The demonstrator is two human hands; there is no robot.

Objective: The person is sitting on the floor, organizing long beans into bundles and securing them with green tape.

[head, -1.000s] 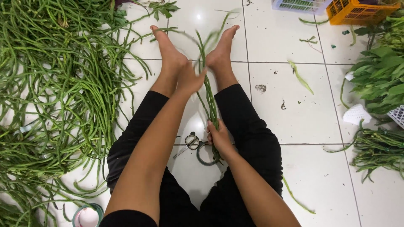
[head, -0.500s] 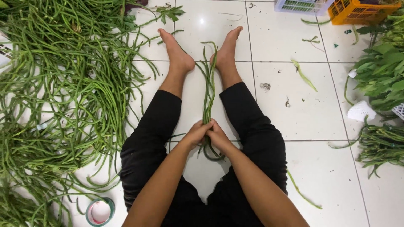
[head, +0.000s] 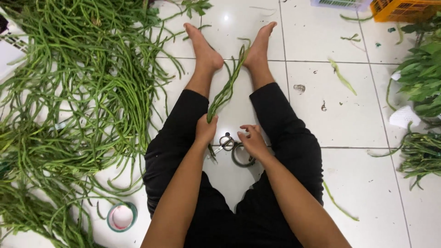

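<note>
I sit on a white tiled floor with my legs in black trousers stretched out. My left hand (head: 205, 130) grips the near end of a bundle of long green beans (head: 227, 87) that runs away between my bare feet. My right hand (head: 251, 140) hovers with fingers apart just over a roll of green tape (head: 242, 156) on the floor between my knees. A pair of scissors (head: 224, 143) lies beside the tape, between the two hands.
A big heap of loose long beans (head: 78, 92) covers the floor at left. A second tape roll (head: 121, 217) lies by my left hip. Leafy greens (head: 425, 73) and more beans (head: 422, 154) sit at right; an orange crate (head: 402, 9) at top right.
The hands, together on the bundle's near end half a second ago, have parted. My left hand keeps the bundle; my right hand has let go and moved down to the tape roll.
</note>
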